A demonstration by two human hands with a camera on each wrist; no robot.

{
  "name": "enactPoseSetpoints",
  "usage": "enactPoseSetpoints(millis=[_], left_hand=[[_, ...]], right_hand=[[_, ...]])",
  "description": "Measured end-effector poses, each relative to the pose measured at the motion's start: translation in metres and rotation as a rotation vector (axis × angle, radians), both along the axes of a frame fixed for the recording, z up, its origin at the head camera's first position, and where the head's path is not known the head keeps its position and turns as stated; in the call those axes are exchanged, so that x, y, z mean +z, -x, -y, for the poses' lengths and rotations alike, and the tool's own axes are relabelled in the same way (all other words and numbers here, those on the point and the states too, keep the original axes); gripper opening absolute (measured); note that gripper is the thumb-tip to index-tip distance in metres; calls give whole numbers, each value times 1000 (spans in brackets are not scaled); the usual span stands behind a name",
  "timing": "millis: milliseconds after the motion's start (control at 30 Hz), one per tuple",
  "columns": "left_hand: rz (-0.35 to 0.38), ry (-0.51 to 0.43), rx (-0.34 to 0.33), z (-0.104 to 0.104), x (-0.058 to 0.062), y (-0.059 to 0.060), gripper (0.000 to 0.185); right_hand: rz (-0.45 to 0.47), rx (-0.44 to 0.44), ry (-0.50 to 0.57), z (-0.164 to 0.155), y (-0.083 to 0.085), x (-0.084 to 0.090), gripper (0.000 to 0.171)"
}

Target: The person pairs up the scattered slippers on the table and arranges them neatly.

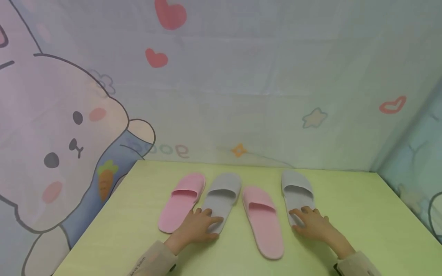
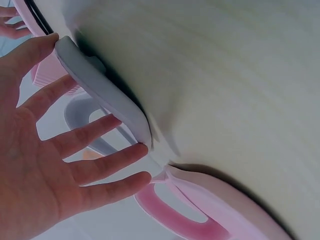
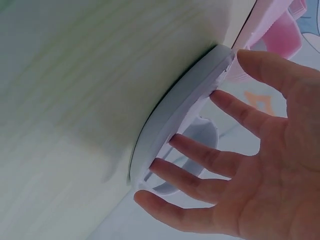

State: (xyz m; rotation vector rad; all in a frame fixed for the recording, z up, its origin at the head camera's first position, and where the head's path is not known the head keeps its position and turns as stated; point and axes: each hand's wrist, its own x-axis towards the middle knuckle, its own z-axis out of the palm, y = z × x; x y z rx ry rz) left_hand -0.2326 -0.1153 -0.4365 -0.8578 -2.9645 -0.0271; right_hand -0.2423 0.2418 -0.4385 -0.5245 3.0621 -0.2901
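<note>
Two grey slippers lie among two pink ones on a pale green table. Over the heel half of the left grey slipper (image 1: 224, 183) my left hand (image 1: 199, 227) spreads its fingers. In the left wrist view its thumb (image 2: 37, 52) meets the heel end, and other fingertips reach the sole's edge. My right hand (image 1: 315, 225) is at the heel of the right grey slipper (image 1: 296, 179). Its fairly straight fingers (image 3: 200, 152) touch along that slipper's side in the right wrist view, the thumb by the heel end. Both grey heels are partly hidden by the hands in the head view.
Left of my left hand lies a pink slipper (image 1: 168, 216), close against the left grey one. Between the two hands is another pink slipper (image 1: 268, 235), heel toward me. A printed cloth (image 1: 241, 76) with a rabbit and hearts hangs behind the table (image 1: 352, 207).
</note>
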Motion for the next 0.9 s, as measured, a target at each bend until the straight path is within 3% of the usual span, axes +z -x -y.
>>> enactPoseSetpoints(millis=[233, 600, 900], left_hand=[[29, -16, -3, -4, -1, 3, 45], [29, 10, 13, -11, -4, 11, 46], [94, -31, 28, -19, 2, 17, 47]], right_hand=[[-34, -26, 19, 3, 0, -4, 37], [25, -71, 63, 4, 1, -3, 44], [40, -87, 71, 4, 3, -2, 47]])
